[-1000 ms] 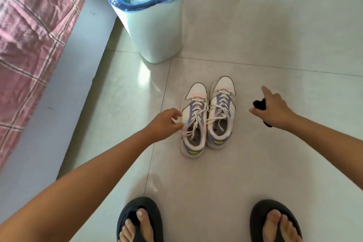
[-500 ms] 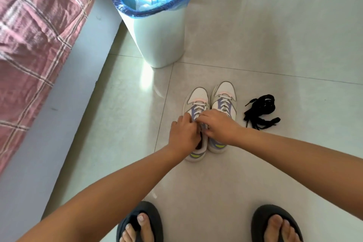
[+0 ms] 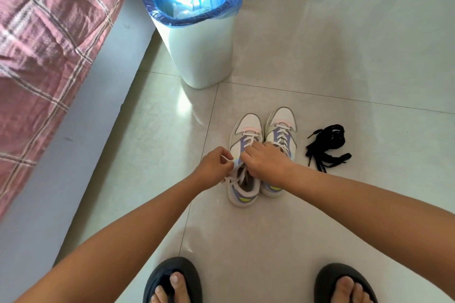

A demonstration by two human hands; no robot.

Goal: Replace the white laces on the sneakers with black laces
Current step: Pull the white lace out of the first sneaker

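A bed [image 3: 37, 61] with a pink checked cover fills the left side, and a white bin [image 3: 202, 51] with a blue liner stands on the tiled floor [image 3: 344, 61]. Just this side of the bin sit the two sneakers [image 3: 280, 135] side by side — black laces [image 3: 326, 147] lie in a heap just to their right. The left hand [image 3: 216, 165] pinches a white lace [image 3: 227, 158] of the left sneaker; the right hand [image 3: 267, 161] — fingers curled — grips the laces beside it.
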